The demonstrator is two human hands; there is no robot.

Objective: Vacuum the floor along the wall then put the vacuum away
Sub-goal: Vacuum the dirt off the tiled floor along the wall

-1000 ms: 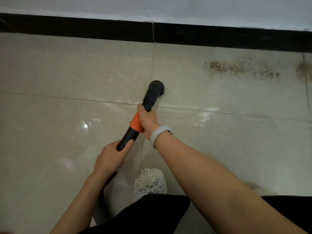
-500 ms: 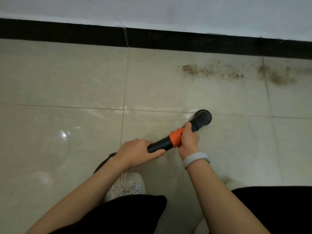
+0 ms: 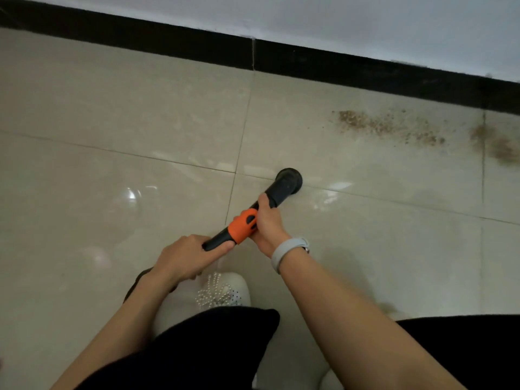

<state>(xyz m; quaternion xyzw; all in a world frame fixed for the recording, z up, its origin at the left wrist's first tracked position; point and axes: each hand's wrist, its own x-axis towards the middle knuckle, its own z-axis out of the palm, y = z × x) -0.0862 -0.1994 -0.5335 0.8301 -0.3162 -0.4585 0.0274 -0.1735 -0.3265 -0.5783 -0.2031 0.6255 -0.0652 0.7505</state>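
Observation:
I hold a black vacuum wand [image 3: 277,192] with an orange collar [image 3: 243,225], pointing up and to the right. Its round nozzle [image 3: 289,178] sits on the beige tile floor [image 3: 112,122] at a grout line. My right hand [image 3: 268,223] grips the wand just above the collar; a grey band is on that wrist. My left hand [image 3: 187,256] grips the lower end of the wand, where the dark hose [image 3: 135,285] runs back under my forearm. A brown trail of crumbs [image 3: 388,126] lies on the floor near the wall, up and right of the nozzle.
A black baseboard [image 3: 309,63] runs along the white wall [image 3: 337,21] at the top. A second dirt patch [image 3: 498,144] lies at the far right. My white beaded shoe [image 3: 222,291] and black trouser legs [image 3: 211,347] fill the bottom.
The view has tilted and shifted, so the wall now slopes down to the right. The wand points more steeply up and the nozzle stays short of the crumbs. Both hands keep their grip.

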